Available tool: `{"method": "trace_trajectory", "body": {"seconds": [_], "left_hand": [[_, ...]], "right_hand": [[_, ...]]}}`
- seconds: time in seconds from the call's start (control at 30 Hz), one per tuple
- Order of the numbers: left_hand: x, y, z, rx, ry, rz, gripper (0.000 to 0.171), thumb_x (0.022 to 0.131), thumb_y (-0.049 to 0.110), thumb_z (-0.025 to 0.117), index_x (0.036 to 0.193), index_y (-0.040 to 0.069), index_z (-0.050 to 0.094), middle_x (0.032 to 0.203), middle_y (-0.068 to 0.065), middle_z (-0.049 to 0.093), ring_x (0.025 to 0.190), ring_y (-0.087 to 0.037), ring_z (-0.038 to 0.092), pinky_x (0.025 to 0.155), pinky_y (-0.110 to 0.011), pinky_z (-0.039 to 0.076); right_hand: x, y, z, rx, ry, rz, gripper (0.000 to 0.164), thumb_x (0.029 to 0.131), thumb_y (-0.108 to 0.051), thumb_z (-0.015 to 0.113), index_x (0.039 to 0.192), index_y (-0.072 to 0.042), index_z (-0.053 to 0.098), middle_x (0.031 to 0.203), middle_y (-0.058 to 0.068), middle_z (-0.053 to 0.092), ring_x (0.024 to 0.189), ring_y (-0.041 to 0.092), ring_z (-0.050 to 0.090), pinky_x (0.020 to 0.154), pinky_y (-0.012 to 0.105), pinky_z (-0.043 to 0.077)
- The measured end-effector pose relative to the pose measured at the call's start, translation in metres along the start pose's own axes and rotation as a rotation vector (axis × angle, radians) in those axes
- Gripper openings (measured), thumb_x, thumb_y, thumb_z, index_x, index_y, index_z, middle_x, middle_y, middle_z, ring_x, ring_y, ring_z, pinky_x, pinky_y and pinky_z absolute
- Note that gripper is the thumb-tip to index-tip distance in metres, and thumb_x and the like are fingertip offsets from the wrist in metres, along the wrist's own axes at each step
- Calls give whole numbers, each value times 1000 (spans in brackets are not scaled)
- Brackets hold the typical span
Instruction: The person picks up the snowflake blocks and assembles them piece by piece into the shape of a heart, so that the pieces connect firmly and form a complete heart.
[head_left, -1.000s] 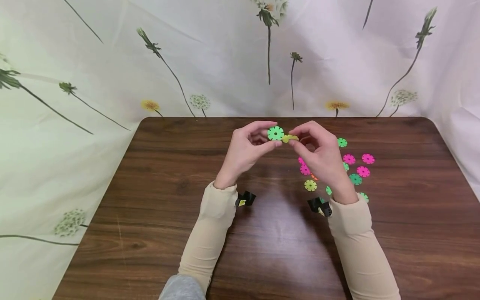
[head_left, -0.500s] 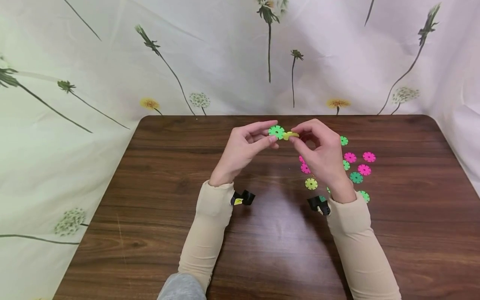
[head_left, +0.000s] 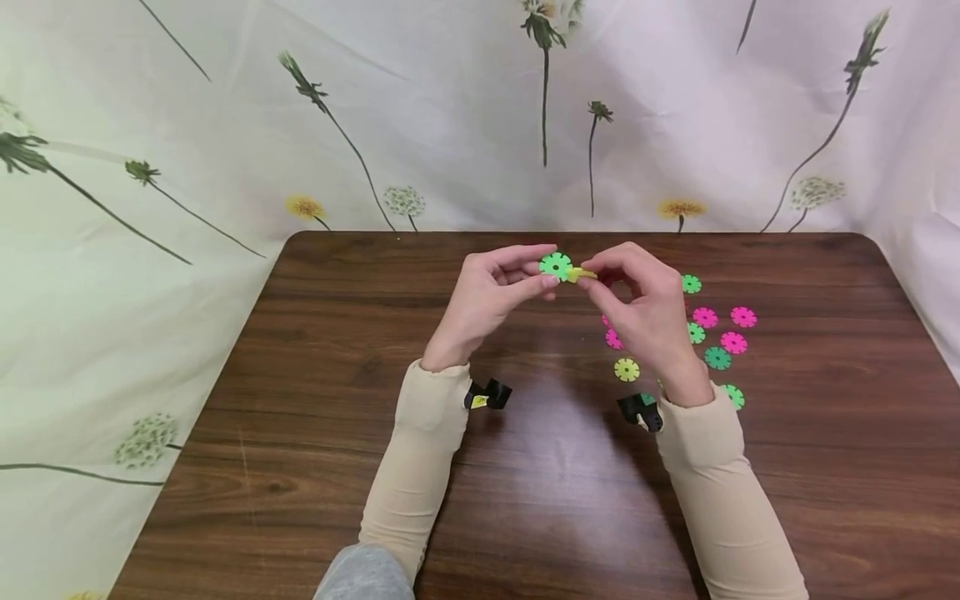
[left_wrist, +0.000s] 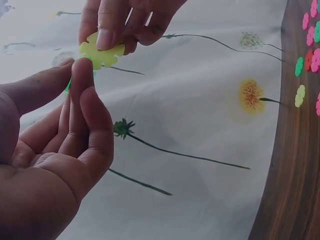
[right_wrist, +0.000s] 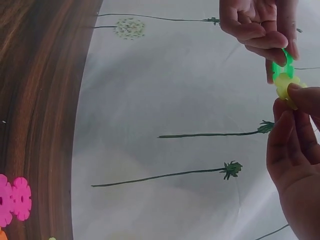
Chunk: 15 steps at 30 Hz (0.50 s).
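Observation:
My left hand (head_left: 487, 300) pinches a bright green notched disc (head_left: 555, 267) between thumb and fingers, its flat face turned to the head camera. From the right, my right hand (head_left: 641, 304) pinches a yellow notched disc (head_left: 581, 274), which lies nearly edge-on there. The two discs meet at their rims, at an angle to each other, above the table's far part. In the left wrist view the yellow disc (left_wrist: 102, 51) shows its face, while fingers hide most of the green one. The right wrist view has the green disc (right_wrist: 283, 67) touching the yellow disc (right_wrist: 287, 86).
Several loose notched discs lie on the brown wooden table (head_left: 337, 333) around and under my right forearm, among them a pink disc (head_left: 743, 317), a yellow disc (head_left: 627, 370) and a dark green disc (head_left: 717, 358). A flower-printed white cloth (head_left: 450, 108) hangs behind the table.
Both hands stay nearly in place, holding the same discs. The left thumb and wrist have shifted slightly left since one second ago, and the yellow disc has tilted a little.

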<state>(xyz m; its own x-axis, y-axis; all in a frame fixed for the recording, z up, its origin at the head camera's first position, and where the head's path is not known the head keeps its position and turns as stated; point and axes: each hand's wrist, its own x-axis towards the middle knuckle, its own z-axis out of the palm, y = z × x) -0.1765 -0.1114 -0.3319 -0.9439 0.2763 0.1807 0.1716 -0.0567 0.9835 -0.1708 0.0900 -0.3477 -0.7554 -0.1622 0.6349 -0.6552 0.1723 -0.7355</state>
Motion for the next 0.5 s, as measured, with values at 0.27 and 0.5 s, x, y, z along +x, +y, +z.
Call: {"method": "trace_trajectory", "body": {"seconds": [0.27, 0.5], "left_hand": [[2, -1, 5, -3, 34, -19, 36, 82, -1, 73, 118, -2, 67, 84, -5, 71, 66, -16, 70, 81, -40, 59], [1, -2, 8, -23, 41, -13, 37, 82, -3, 72, 118, -4, 66, 85, -6, 71, 66, -16, 70, 79, -37, 60]], "right_hand": [[0, 1, 1, 9, 47, -33, 17, 78, 5, 75, 94, 1, 72, 87, 10, 69, 77, 18, 61, 73, 17, 52], [0, 3, 3, 19, 82, -60, 15, 77, 6, 76, 91, 1, 72, 85, 10, 70, 77, 13, 62, 73, 18, 53]]}}
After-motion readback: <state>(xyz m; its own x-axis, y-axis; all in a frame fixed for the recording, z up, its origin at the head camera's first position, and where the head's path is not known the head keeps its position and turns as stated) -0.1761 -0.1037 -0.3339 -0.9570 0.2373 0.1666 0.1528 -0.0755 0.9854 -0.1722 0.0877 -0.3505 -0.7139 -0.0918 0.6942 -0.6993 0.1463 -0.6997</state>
